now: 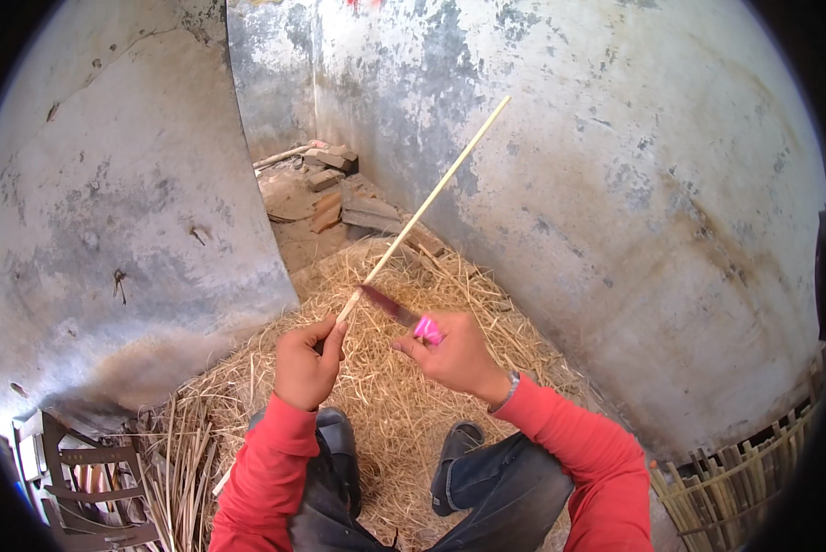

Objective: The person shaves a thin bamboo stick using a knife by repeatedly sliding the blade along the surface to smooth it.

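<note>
Left hand [307,363] clenched around the base of a long pale stick [427,204] angled up and away; right hand [454,354] grasps a pink-handled knife [396,311], blade touching the stick just above the left hand. Straw shavings [404,405] lie beneath the hands. 2 stained walls [615,184] close in on both sides; bricks [348,198] lie beyond the hands, a woven basket [739,478] right.

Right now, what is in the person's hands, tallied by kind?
Sticks: 1, a long pale stick in the left hand
Knives: 1, a pink-handled knife in the right hand, blade against the stick
Total: 2
</note>
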Motion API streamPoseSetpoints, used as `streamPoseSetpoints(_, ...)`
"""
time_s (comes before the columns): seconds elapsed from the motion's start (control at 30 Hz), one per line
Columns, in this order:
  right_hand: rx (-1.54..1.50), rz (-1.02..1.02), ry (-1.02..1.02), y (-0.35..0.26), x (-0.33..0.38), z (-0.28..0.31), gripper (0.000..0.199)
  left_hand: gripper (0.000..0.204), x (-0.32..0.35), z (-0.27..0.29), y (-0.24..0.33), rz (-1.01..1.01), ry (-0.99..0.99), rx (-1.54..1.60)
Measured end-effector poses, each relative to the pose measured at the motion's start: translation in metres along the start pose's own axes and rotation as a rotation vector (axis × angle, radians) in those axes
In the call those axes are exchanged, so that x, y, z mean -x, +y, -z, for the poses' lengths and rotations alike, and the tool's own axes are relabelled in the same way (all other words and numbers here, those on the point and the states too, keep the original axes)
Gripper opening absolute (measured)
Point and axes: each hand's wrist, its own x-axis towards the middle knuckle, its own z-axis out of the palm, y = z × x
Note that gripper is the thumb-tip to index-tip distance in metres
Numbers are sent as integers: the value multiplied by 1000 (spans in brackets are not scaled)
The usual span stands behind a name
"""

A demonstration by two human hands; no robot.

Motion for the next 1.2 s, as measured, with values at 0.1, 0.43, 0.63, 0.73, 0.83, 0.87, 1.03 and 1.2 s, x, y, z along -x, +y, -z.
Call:
streamPoseSetpoints(0.1, -49, -244, 70, 10, -5, 9, 20, 22, 0, 4, -4, -35, -71, 19)
streamPoseSetpoints(0.43, -188, -260, 220, 24, -13, 17, 31, 19, 5, 2, 4, -80, -160, 28)
streamPoseSetpoints(0.63, -171, -318, 239, 35, -13, 19, 44, 17, 7, -5, -1, -305, 36, -106)
streamPoseSetpoints(0.73, -47, -253, 395, 40, -22, 31, 47, 15, 8, -7, 4, -400, 77, -139)
streamPoseSetpoints(0.83, 24, -221, 555, 52, -26, 53, 48, 12, 12, -5, 14, -440, 92, -227)
streamPoseSetpoints(0.87, 32, -221, 617, 55, -26, 58, 49, 12, 13, -5, 16, -442, 93, -225)
streamPoseSetpoints(1.03, 45, -202, 533, 52, -19, 53, 49, 13, 20, -10, 20, -533, 153, -264)
streamPoseSetpoints(1.2, 81, -121, 319, 18, -9, 15, 50, 13, 19, -13, 17, -554, 228, -278)
